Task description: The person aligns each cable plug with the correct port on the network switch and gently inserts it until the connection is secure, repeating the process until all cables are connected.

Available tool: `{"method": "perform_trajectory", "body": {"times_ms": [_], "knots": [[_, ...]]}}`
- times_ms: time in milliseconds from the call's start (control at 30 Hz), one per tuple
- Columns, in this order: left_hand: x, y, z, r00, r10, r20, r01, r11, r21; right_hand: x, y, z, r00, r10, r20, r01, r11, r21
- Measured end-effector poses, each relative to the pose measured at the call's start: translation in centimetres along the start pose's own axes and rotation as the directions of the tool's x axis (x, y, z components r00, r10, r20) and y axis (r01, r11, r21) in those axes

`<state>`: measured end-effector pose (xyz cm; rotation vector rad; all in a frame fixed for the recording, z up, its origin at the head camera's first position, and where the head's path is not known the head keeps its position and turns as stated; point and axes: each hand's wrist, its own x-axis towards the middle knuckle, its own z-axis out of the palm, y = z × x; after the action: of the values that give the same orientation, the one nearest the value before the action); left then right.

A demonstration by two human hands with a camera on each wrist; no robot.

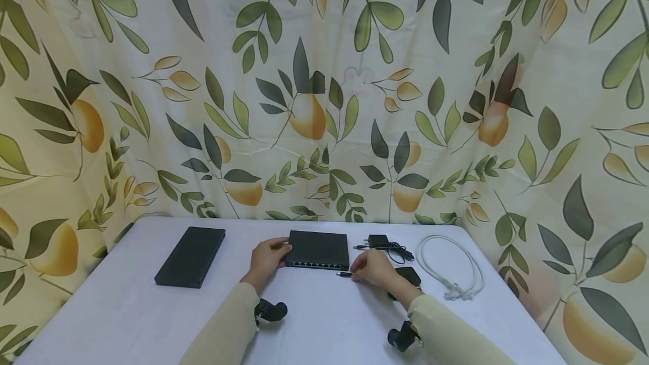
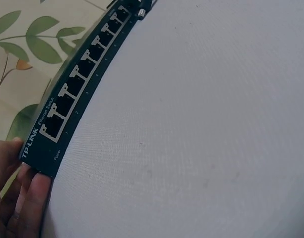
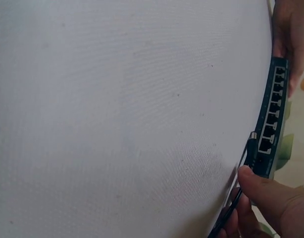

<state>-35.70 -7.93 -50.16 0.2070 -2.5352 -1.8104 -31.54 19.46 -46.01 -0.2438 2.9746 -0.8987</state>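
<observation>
A flat black TP-LINK Ethernet switch [image 1: 318,248] lies on the white table, its row of ports toward me. My left hand [image 1: 267,261] grips the switch's left end. In the left wrist view, the thumb is at the top edge and other fingers [image 2: 35,198] are below the corner. My right hand [image 1: 375,269] pinches a thin black power cable just behind its barrel plug [image 3: 252,141]. The plug points left, in front of the switch's right end and apart from the ports. Its metal tip shows in the right wrist view.
A black power adapter [image 1: 377,239] with bundled cable [image 1: 400,251] lies behind my right hand. A small black object [image 1: 409,276] is partly hidden by that hand. A coiled white network cable [image 1: 479,275] lies right; a flat black box [image 1: 190,258] lies left. A patterned curtain [image 1: 324,156] hangs behind.
</observation>
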Motion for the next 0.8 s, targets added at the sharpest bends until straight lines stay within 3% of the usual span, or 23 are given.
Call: {"method": "perform_trajectory", "body": {"times_ms": [300,800], "knots": [[-0.3,0.2,-0.1,1.000,-0.003,-0.002,0.003,1.000,-0.005,0.0,-0.1,0.1,1.000,0.008,0.008,-0.008,1.000,0.002],[-0.2,0.2,-0.1,1.000,0.016,0.005,-0.017,1.000,0.015,-1.6,-0.7,0.1,0.999,-0.018,0.035,0.017,1.000,0.023]]}}
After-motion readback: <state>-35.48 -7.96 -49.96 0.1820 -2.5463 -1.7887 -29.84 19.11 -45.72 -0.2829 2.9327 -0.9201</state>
